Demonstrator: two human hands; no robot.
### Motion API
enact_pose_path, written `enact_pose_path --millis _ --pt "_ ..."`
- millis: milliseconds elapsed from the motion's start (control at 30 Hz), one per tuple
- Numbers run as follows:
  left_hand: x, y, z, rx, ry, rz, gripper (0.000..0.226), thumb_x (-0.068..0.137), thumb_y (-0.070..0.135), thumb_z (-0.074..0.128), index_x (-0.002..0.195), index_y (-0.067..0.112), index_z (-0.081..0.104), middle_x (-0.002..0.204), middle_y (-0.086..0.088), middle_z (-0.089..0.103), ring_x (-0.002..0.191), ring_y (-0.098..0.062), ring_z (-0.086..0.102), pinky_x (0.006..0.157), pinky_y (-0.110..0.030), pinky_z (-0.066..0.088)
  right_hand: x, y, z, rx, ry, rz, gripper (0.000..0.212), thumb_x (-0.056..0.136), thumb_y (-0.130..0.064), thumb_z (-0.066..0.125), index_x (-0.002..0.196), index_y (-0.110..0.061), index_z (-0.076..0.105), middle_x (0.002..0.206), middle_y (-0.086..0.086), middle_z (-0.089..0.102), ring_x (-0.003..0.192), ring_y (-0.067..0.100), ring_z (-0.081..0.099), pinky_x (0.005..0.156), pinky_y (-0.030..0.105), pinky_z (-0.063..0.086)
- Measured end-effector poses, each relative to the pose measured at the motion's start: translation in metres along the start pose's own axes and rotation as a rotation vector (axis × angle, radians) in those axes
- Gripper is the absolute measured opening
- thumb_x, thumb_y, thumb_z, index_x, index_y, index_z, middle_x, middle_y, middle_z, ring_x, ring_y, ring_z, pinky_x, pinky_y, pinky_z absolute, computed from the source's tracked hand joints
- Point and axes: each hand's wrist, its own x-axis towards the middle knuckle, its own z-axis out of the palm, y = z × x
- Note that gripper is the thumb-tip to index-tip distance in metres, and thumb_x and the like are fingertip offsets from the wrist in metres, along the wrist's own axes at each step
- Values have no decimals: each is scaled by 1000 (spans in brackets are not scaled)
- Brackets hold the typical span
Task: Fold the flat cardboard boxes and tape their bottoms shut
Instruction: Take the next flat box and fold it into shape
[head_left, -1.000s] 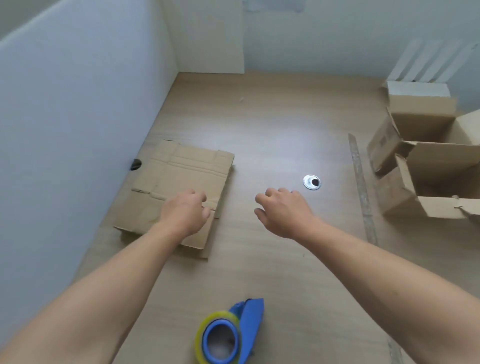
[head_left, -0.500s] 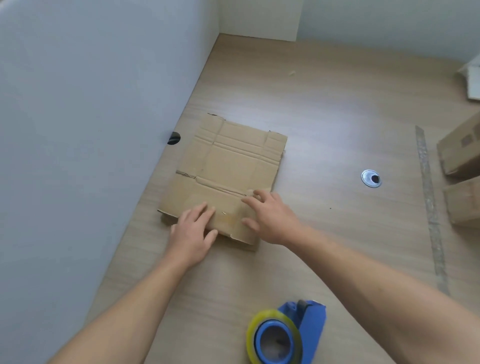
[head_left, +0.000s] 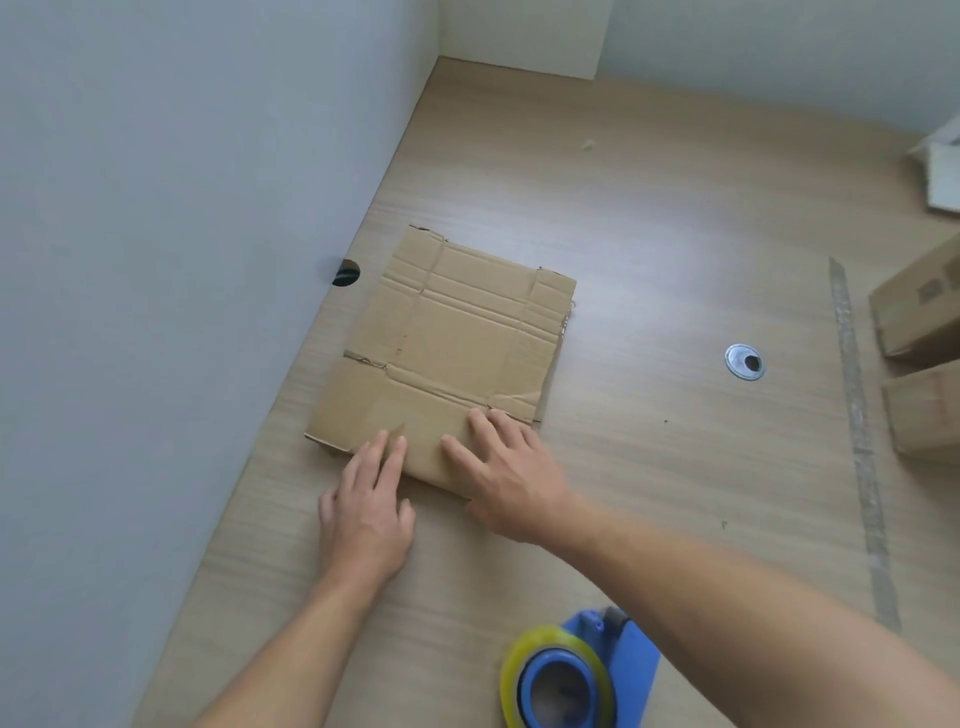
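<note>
Currently, the flat cardboard box (head_left: 447, 353) is seen lying unfolded on the table (head_left: 649, 234), beyond the tape dispenser (head_left: 576, 675) and to its left, with its creases and flap cuts facing up. Between the tape dispenser and that sheet, both hands are laid on its nearest edge. The left hand (head_left: 366, 512) is held flat with straight fingers, only the fingertips resting on the cardboard. The right hand (head_left: 511, 478) is spread wide over the near corner, thumb and fingers pressed on top. Nothing is gripped by either; whether any finger is hooked under the edge cannot be told. The step is judged to be the lifting of the sheet so that it can be opened into a tube, and no folding or taping of this box has been done yet. Several things could go wrong from here. The sheet could be pushed away from the tape dispenser across the smooth table instead of being lifted, since it is only pressed from above. A second layer is visible along the side of the sheet farther right of the tape dispenser, so two layers might be picked up together, or only one panel peeled open. The creases look worn and frayed, so a flap could be torn if it is bent sharply. The tape dispenser itself sits just under the right forearm and could be knocked aside when the arm is drawn back. Assembled boxes (head_left: 919, 312) stand far to the right of the tape dispenser, well apart.
</note>
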Motion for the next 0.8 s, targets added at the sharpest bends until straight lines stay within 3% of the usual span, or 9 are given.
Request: enact_pose_path --millis 100,200,267,367,467,567,633,700,800 --pt "-9 -2 3 27 2 5 88 67 21 80 147 28 44 157 3 36 142 -21 31 93 -52 45 2 -11 -2 -24 -21 -8 63 79 -23 65 137 -9 46 138 34 42 121 55 44 93 58 46" --pt "-4 14 -5 -33 81 -20 76 69 19 82 139 22 54 151 -6 43 134 -29 35 94 -56 44 0 -16 -13 -121 -6 8 54 79 -11 69 130 -4 52 127 36 51 108 56 54 76 57 52" --pt "2 29 -18 -60 171 -7 65 72 20 81 133 19 59 147 -9 46 126 -32 38 94 -56 43 -9 -14 -29 -105 50 -7 47 86 -5 54 133 -4 47 125 35 50 105 53 54 72 56 50" --pt "5 49 -44 -84 294 73 49 78 27 66 127 21 64 145 -8 47 122 -32 37 95 -56 41 -29 -2 -57 -42 215 -3 58 82 -10 20 132 -8 49 105 27 55 86 42 56 61 49 49" --pt "3 69 -65 -107 357 164 47 76 31 54 121 20 67 144 -7 47 123 -34 38 96 -57 40 -56 16 -76 -118 336 19 55 81 -13 28 127 -16 58 89 14 59 71 33 57 51 36 39" --pt "-7 94 -83 -140 414 252 51 77 32 51 122 13 67 145 -10 44 127 -36 37 102 -56 38 -89 35 -92 -168 418 46 53 75 -10 49 125 -21 61 86 5 62 68 27 55 50 29 26" --pt "-20 113 -93 -175 469 314 52 78 30 54 126 12 64 147 -11 40 129 -36 34 104 -57 38 -114 45 -105 -84 456 91 52 73 -6 47 121 -19 62 86 5 60 69 28 53 49 28 25" --pt "-39 131 -99 -235 502 342 55 79 27 59 133 14 58 151 -8 34 133 -37 32 105 -60 38 -141 54 -116 25 466 136 56 77 -3 34 127 -18 56 99 6 60 82 30 51 52 31 30" --pt "-69 154 -104 -321 515 325 60 79 27 60 138 17 52 153 -6 32 136 -33 32 105 -59 39 -184 64 -117 275 468 285 56 84 4 39 133 -20 50 120 4 54 101 31 45 71 38 42"
